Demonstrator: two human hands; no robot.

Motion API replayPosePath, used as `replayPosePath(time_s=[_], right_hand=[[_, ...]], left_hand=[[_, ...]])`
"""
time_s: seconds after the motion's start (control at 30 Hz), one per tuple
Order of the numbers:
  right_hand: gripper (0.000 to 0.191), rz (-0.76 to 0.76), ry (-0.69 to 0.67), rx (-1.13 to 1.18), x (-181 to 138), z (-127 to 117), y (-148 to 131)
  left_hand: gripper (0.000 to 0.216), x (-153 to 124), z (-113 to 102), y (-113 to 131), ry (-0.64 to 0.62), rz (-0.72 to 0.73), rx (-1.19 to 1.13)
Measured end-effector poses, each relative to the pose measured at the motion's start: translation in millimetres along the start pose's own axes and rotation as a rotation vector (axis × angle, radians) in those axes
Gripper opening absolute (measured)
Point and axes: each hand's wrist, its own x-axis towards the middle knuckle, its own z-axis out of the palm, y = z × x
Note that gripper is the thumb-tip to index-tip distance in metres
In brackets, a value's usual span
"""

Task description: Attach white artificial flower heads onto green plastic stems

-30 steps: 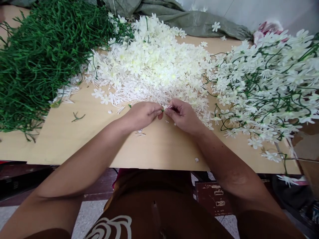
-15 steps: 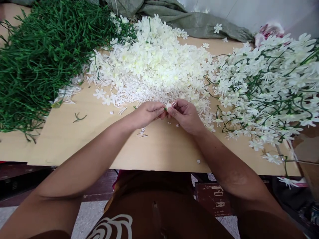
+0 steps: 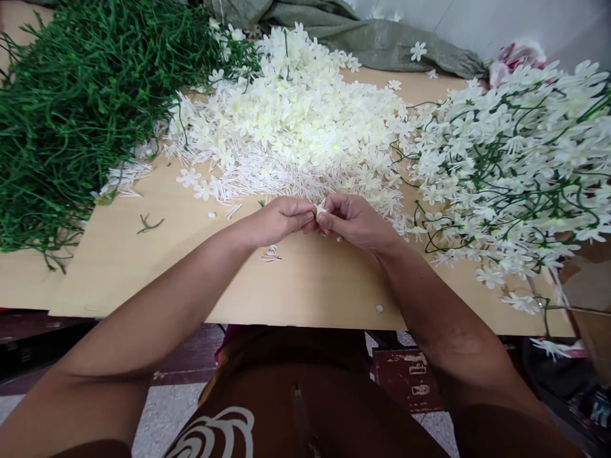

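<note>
My left hand (image 3: 287,217) pinches a short green artificial stem (image 3: 314,215), only a bit of which shows between the fingertips. Against it, my right hand (image 3: 351,219) closes thumb and fingers on a small white artificial flower (image 3: 321,208). The fingertips of both hands meet just above the board, in front of a big heap of white flower heads (image 3: 305,114). White stamen-like pieces (image 3: 267,181) lie along the near side of that heap. Much of the flower and stem is hidden by my fingers.
A pile of green stems (image 3: 95,102) covers the left. Assembled white flowers on stems (image 3: 515,152) are heaped on the right. A loose green sprig (image 3: 150,224) and small white bits (image 3: 272,253) lie on the board (image 3: 191,280). Grey-green cloth (image 3: 382,43) runs along the back.
Both hands stay together at nearly the same place, the right fingertips shifted slightly left and down onto the flower. Less of the white flower shows between the fingers.
</note>
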Motion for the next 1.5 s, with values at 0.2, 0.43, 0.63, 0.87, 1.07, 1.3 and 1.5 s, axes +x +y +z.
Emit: replayPosePath(time_s=[0.2, 0.43, 0.63, 0.87, 1.07, 1.3, 1.5], right_hand=[[0.040, 0.022, 0.011, -0.077, -2, 2, 5], [0.044, -0.006, 0.113, -0.120, -1, 7, 6], [0.046, -0.182, 0.277, -0.136, -5, -11, -7], [0.035, -0.368, 0.603, -0.228, -13, -25, -16], [0.022, -0.386, 0.306, -0.360, -23, -10, -25], [0.006, -0.324, 0.193, -0.517, -24, -14, -25], [0.020, -0.277, 0.157, -0.866, -16, -20, -7]], left_hand=[[0.024, 0, 0, -2, -0.024, 0.016, 0.056], [0.027, 3, 2, -6, 0.008, 0.032, 0.094], [0.029, 5, -13, 6, 0.191, 0.167, 0.301], [0.052, -2, -40, -3, 0.473, -0.029, -0.023], [0.059, -3, -32, 4, 0.288, -0.108, -0.294], [0.022, -8, -31, 7, 0.359, -0.065, -0.338], [0.023, -9, -37, 6, 0.426, -0.100, -0.500]])
